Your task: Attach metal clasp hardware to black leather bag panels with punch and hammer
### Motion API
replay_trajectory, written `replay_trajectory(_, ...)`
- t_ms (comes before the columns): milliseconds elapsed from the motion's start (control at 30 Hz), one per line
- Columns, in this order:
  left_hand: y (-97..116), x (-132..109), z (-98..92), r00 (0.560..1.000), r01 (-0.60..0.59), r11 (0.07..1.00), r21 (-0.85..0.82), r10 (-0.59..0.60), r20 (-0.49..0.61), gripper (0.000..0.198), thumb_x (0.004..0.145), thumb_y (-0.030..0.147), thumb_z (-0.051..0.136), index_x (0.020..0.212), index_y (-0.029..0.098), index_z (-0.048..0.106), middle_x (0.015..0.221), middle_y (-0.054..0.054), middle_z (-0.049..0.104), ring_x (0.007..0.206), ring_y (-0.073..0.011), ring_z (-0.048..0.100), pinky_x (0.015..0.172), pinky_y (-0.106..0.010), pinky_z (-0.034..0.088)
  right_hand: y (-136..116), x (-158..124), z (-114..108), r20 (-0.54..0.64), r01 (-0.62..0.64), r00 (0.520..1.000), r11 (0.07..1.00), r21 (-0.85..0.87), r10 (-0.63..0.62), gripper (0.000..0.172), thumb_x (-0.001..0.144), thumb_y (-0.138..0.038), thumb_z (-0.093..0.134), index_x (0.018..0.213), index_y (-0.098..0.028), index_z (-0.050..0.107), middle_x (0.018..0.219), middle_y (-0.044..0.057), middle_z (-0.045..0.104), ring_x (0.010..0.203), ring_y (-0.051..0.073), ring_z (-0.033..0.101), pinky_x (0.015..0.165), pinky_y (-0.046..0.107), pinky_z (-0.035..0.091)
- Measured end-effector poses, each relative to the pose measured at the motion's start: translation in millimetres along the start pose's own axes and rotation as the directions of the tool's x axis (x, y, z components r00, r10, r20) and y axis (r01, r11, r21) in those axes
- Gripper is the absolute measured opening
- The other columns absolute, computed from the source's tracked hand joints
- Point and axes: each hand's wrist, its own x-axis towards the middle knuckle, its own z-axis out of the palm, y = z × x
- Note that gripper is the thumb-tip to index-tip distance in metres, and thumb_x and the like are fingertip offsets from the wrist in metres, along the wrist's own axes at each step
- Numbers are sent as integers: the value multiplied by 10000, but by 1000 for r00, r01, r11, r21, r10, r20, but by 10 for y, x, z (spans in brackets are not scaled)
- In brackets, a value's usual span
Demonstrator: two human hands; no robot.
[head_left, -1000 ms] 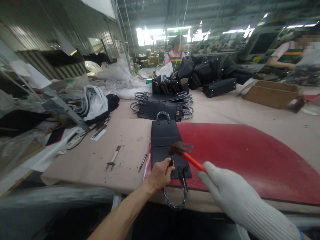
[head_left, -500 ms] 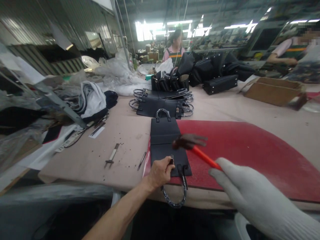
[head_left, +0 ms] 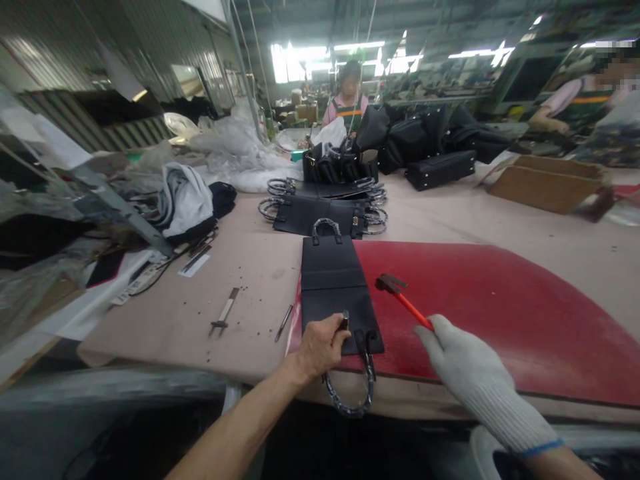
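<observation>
My bare left hand [head_left: 323, 345] is closed around a short metal punch [head_left: 345, 317], held upright on a black bag panel [head_left: 333, 300]. Its lower end is hidden by my fingers. The panel has a plastic-wrapped handle [head_left: 327, 229] at its far end and another handle [head_left: 354, 405] hanging over the table's front edge. In a white knitted glove, my right hand [head_left: 457, 353] grips the orange handle of a claw hammer [head_left: 413, 310]. The hammer's dark head is right of the panel, over the red mat [head_left: 475, 293], apart from the punch.
Left of the panel lie a thin metal rod [head_left: 283, 323] and a T-shaped metal tool [head_left: 225, 312]. Behind are stacked black panels [head_left: 317, 212], black bags [head_left: 410, 140] and a cardboard box [head_left: 550, 183]. A metal post [head_left: 125, 207] rises at left. Two people are across the table.
The hammer and my right hand have moved; the hammer head went from above the panel to its right, over the mat. My left hand and the punch have stayed in place.
</observation>
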Motion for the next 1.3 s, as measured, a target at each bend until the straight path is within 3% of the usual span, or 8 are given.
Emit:
replay_trajectory(133, 3, -4, -3, 1000, 8, 1000, 6, -8, -8, 77, 941, 169, 544, 978, 217, 591, 903, -53, 736, 841, -212, 748, 776, -296, 586, 30, 104, 315, -100, -60, 994, 996, -74, 52, 336, 1034, -327, 341, 1095, -135, 609, 988, 163, 693, 779, 297, 695, 606, 354, 425)
replay_trajectory(267, 21, -9, -20, 999, -9, 1000, 0, 9, -36, 79, 944, 166, 546, 980, 208, 603, 930, -63, 752, 865, -217, 755, 782, -304, 595, -223, 98, 553, -331, 186, 930, 982, 41, -162, 406, 1001, -348, 464, 1297, -101, 593, 1281, 202, 627, 1123, 340, 622, 909, 443, 487)
replay_trajectory(400, 33, -11, -54, 1000, -10, 1000, -5, 10, -26, 93, 954, 178, 556, 1019, 203, 617, 928, -59, 754, 866, -208, 753, 798, -302, 601, -626, 109, 776, -338, 450, 873, 849, 277, -352, 437, 923, -362, 598, 1310, -161, 624, 1371, 145, 602, 1280, 318, 531, 1122, 478, 394)
replay_trajectory(667, 92, 2, -77, 993, 106, 978, -180, -114, -36, 93, 934, 242, 579, 966, 199, 654, 917, -67, 768, 839, -202, 759, 789, -309, 620, -724, 135, 1019, -332, 483, 860, 827, 287, -387, 550, 843, -268, 658, 1381, -167, 608, 1442, 123, 563, 1403, 365, 405, 1231, 570, 243)
replay_trajectory(833, -121, 147, -521, 776, 443, 740, -507, -599, -196, 307, 900, 430, 630, 1051, 163, 613, 888, -54, 756, 753, -195, 752, 731, -338, 632, -723, 147, 1011, -330, 475, 865, 831, 292, -378, 558, 837, -314, 692, 1376, -185, 622, 1452, 111, 557, 1407, 371, 401, 1239, 573, 235)
replay_trajectory(967, -519, 90, -993, 769, 631, 775, 40, -618, -166, 244, 852, 356, 619, 957, 149, 695, 830, -80, 757, 756, -237, 732, 722, -343, 589, -733, 147, 1012, -326, 470, 868, 832, 294, -375, 556, 833, -312, 695, 1369, -183, 628, 1444, 107, 561, 1400, 371, 408, 1241, 569, 235)
replay_trajectory(1100, -685, -79, -1203, 742, 589, 532, 608, -655, -146, 283, 902, 281, 529, 1054, 144, 724, 955, -149, 768, 918, -322, 728, 792, -397, 546, -727, 146, 1018, -330, 474, 865, 833, 285, -379, 544, 838, -310, 683, 1365, -183, 630, 1443, 104, 563, 1399, 371, 411, 1239, 572, 235)
replay_trajectory(1300, -476, -102, -1089, 792, 418, 337, 843, -591, -156, 316, 970, 207, 431, 1091, 125, 711, 1123, -194, 699, 989, -312, 699, 807, -376, 516, -725, 177, 1045, -367, 491, 845, 836, 245, -388, 523, 837, -301, 663, 1343, -169, 642, 1421, 120, 580, 1380, 380, 436, 1214, 592, 278)
